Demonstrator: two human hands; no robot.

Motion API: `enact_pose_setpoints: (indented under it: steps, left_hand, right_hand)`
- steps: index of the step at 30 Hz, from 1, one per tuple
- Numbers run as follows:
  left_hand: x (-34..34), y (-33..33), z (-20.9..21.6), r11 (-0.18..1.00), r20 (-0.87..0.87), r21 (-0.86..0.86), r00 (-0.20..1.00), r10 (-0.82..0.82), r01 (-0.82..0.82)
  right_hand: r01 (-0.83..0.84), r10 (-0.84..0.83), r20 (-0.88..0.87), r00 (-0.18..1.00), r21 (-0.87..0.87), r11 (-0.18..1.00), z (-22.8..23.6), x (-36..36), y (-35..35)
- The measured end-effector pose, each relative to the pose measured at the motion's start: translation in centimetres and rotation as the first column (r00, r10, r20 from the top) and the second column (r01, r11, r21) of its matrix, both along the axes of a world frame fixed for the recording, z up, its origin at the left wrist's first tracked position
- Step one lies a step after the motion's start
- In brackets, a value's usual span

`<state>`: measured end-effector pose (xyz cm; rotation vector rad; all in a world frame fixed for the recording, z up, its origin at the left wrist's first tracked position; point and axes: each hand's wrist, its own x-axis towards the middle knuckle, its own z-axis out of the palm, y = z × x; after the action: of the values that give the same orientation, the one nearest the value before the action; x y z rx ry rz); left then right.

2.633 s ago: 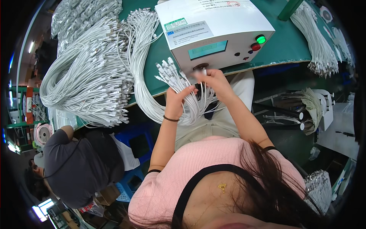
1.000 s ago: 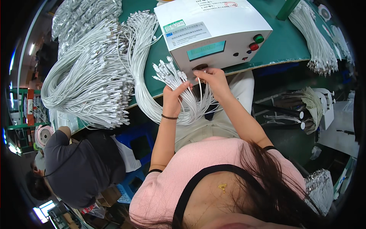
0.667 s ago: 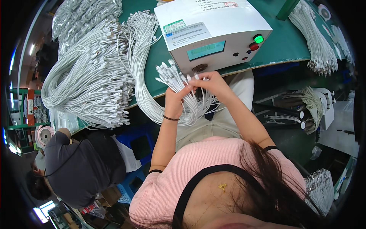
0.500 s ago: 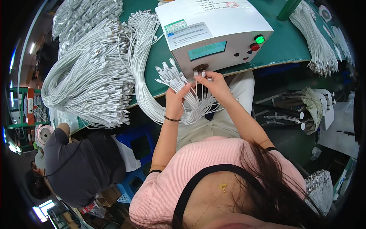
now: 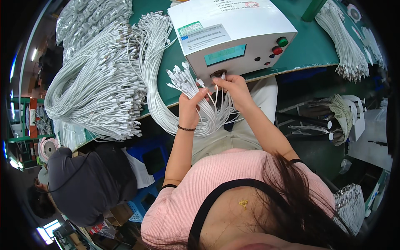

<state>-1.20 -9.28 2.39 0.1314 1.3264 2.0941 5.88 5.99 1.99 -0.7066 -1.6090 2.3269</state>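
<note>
My left hand [image 5: 191,107] is closed around a bundle of white cables [image 5: 180,77], their plug ends fanned out above the fingers. One cable plug [image 5: 200,82] stands apart from the others by the left thumb. My right hand [image 5: 237,92] pinches a white cable whose plug [image 5: 223,76] is at the dark round socket [image 5: 218,73] on the front of a white box-shaped tester [image 5: 232,31]. Whether that plug sits in the socket is hidden by the fingers. The loose cable lengths loop down over my lap.
A big heap of white cables [image 5: 91,83] lies left on the green table [image 5: 168,62], bagged cables [image 5: 93,18] behind it. Another bundle [image 5: 343,46] hangs over the right edge. A person in dark clothes [image 5: 83,183] sits at lower left, near a blue stool [image 5: 152,156].
The tester's green lamp has gone from lit to dark, and its screen reads differently. One plug has moved left from the socket toward my left thumb; my right hand stays at the socket.
</note>
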Motion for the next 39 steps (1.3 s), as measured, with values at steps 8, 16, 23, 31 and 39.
enact_pose_setpoints:
  steps: [8,16,23,31,39]
  left_hand:
    - [0.9,-0.2,-0.9,0.992,-0.084,-0.118,0.995,-0.058,0.048]
    - [0.5,-0.5,-0.6,0.996,0.031,-0.011,0.996,0.088,-0.087]
    - [-0.1,0.0,0.7,0.982,0.114,0.049,0.978,0.174,-0.181]
    - [-0.3,-0.5,0.1,0.976,0.084,0.043,0.974,0.209,-0.213]
    - [0.0,-0.4,0.3,0.989,0.094,0.073,0.988,0.123,-0.130]
  right_hand:
    - [-0.245,0.242,0.042,0.969,0.131,0.961,1.3,0.8,-0.1]
    - [-0.009,0.012,-0.035,0.999,0.073,0.997,-0.7,1.0,-0.6]
    - [0.002,-0.004,-0.022,1.000,-0.094,0.996,0.4,0.0,-0.1]
    - [0.007,-0.007,-0.002,1.000,-0.070,0.998,0.7,0.3,0.0]
    - [-0.080,0.078,-0.092,0.993,-0.020,0.997,0.5,0.5,-0.7]
